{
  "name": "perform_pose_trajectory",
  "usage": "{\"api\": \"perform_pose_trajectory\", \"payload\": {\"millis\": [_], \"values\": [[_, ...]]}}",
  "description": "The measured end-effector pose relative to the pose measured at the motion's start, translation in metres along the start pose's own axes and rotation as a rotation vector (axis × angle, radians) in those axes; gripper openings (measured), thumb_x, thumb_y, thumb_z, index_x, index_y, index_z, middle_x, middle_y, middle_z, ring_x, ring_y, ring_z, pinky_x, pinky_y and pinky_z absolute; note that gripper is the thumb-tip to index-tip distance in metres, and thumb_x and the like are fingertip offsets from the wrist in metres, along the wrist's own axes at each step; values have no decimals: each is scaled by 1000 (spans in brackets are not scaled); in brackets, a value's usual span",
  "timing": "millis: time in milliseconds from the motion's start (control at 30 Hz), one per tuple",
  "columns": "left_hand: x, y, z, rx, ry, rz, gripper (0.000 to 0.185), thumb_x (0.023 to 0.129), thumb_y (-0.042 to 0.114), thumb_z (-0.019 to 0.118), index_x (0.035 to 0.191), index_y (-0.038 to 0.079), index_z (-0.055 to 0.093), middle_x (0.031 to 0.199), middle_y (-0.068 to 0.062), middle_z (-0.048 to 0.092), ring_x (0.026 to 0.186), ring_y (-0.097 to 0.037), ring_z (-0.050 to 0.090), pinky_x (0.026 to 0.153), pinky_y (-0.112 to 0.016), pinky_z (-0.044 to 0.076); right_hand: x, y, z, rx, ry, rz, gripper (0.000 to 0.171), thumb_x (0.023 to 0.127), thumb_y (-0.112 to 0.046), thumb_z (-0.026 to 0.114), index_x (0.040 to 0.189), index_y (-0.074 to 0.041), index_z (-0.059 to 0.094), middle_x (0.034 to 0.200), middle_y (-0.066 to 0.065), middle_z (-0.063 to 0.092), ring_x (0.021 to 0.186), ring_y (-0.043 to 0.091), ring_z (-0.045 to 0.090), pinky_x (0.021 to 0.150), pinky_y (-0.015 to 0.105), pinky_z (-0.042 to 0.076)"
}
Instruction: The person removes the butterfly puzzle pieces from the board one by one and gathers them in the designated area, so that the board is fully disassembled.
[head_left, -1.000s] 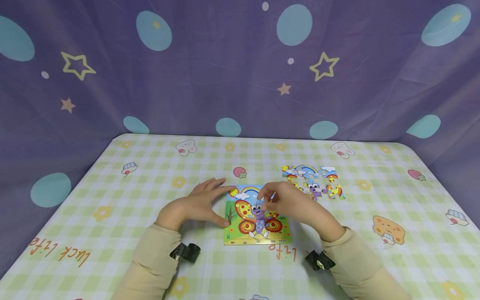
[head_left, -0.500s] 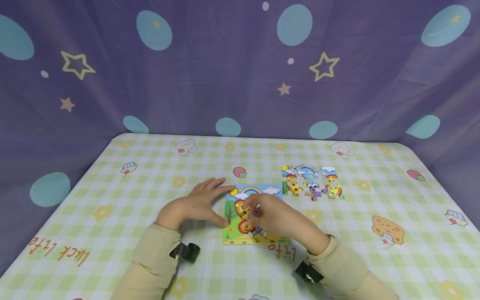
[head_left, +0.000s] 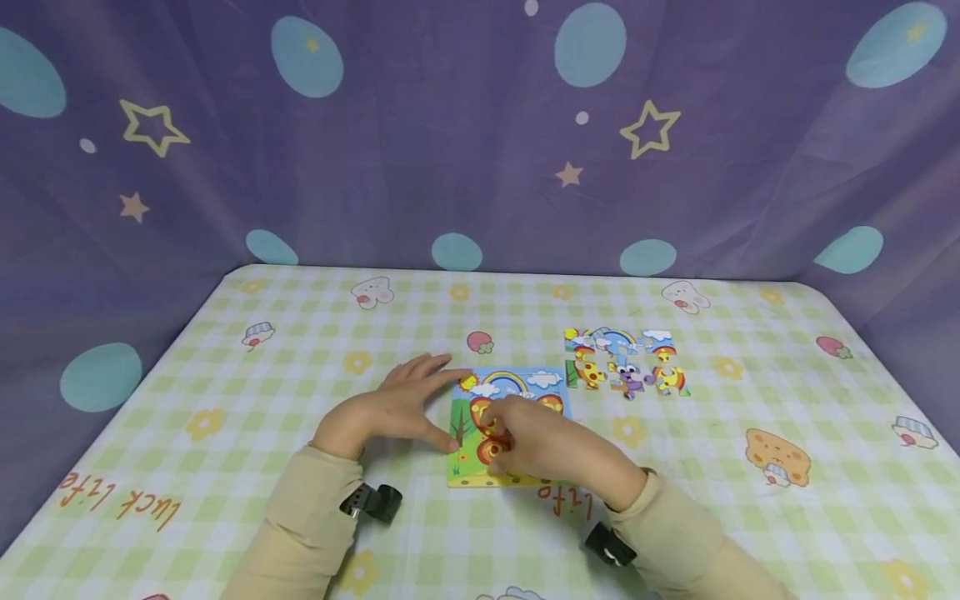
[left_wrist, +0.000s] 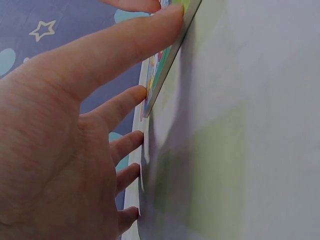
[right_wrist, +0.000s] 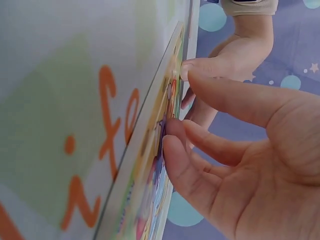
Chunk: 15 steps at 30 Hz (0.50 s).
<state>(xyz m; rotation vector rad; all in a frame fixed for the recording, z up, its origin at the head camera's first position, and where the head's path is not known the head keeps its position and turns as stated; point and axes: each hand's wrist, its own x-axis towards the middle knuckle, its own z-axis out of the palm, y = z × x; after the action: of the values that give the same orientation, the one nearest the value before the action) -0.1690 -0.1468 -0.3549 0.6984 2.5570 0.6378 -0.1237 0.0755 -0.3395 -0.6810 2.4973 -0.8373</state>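
Two hands work at a square cardboard butterfly puzzle board (head_left: 504,400) on the green-checked bench (head_left: 300,367).
Head view: left hand (head_left: 390,410) lies flat, fingers straight, steadying the board's left edge; right hand (head_left: 536,442) presses fingertips onto the picture, loose puzzle pieces (head_left: 626,363) apart behind. Left wrist view: thumb and forefinger touch the board's edge. Right wrist view: slightly bent fingers (right_wrist: 192,145) press the picture, gripping nothing.

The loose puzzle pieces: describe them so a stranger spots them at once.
On the green checked tablecloth, look right of the framed puzzle board under both hands. The loose puzzle pieces lie there untouched, gaps between them and no frame around them.
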Motion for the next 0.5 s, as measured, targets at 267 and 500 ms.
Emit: {"api": "perform_pose_trajectory", "payload": {"millis": [267, 500], "values": [[1, -1, 0, -4, 2, -3, 97, 72, 42, 86, 153, 20, 38, 163, -13, 17, 148, -42, 7, 118, -61, 7, 8, -2, 3, -66, -38, -6, 49, 83, -13, 81, 125, 1, 61, 117, 7, 62, 96, 15, 54, 88, 34, 48], [2, -2, 1, -10, -1, -3, 97, 72, 43, 85, 154, 20, 38, 163, -13, 16, 149, -41, 6, 117, -62, 7, 11, 1, 2, -65, -47, -12, 46, 83, -11, 80, 121, 0, 59, 107, 3, 59, 88, 16, 51, 79, 32, 46]]}}
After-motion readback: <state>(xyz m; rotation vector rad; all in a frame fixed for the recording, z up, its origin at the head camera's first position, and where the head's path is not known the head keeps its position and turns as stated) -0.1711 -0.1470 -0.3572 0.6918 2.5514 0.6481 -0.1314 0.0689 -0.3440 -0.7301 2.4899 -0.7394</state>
